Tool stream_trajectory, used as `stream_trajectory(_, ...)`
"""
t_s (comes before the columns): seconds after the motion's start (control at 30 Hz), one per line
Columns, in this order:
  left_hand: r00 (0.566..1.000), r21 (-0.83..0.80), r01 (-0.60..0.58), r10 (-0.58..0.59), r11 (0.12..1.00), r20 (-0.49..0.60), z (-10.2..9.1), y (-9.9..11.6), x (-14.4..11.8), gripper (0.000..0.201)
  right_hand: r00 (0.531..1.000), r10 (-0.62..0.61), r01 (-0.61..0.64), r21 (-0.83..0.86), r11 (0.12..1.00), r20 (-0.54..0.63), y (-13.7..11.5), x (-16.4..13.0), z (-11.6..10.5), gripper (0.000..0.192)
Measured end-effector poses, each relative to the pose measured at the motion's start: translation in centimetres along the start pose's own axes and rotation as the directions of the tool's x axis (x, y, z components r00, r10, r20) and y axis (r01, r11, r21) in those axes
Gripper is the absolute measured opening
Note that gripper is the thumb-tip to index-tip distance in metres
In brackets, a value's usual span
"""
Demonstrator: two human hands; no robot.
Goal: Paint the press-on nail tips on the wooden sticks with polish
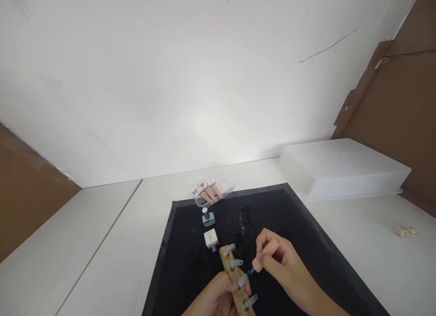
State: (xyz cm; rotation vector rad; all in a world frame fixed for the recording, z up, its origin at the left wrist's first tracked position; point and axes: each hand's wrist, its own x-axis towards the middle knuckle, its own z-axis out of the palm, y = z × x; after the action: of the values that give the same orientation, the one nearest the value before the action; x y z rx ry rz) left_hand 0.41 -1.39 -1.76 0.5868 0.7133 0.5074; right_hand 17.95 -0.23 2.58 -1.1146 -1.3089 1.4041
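L hand (pixel 218 298) grips thin wooden stick (pixel 235 284) w/ glued-on grey nail tips (pixel 242 280); light, stiff, tips fragile, so hold bare wood. R hand (pixel 282 266) pinches pink-capped polish brush (pixel 267 256) at a tip.

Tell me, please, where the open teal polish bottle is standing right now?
The teal bottle stands on the black mat near its far edge, just in front of the pink bottles and just beyond the white bottle.
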Motion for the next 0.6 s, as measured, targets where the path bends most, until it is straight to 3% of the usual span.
stream_trajectory(0.23,1.0,0.021,-0.001,0.001,1.0,-0.001,0.21,0.42,-0.5,0.024,0.997,-0.02,0.025,0.062,0.998,-0.08,-0.29,0.12,0.01,0.015)
stream_trajectory(0.47,0.999,0.04,0.022,-0.021,0.999,-0.026,0.25,0.51,-0.28,0.027,0.987,0.01,-0.036,0.16,0.986,0.159,-0.73,-0.08,0.09,0.018)
stream_trajectory(0.6,1.0,0.038,0.024,-0.023,0.999,-0.007,0.03,0.34,0.15,0.025,0.985,0.004,-0.028,0.138,0.99,0.171,-0.69,-0.1,0.31,0.024)
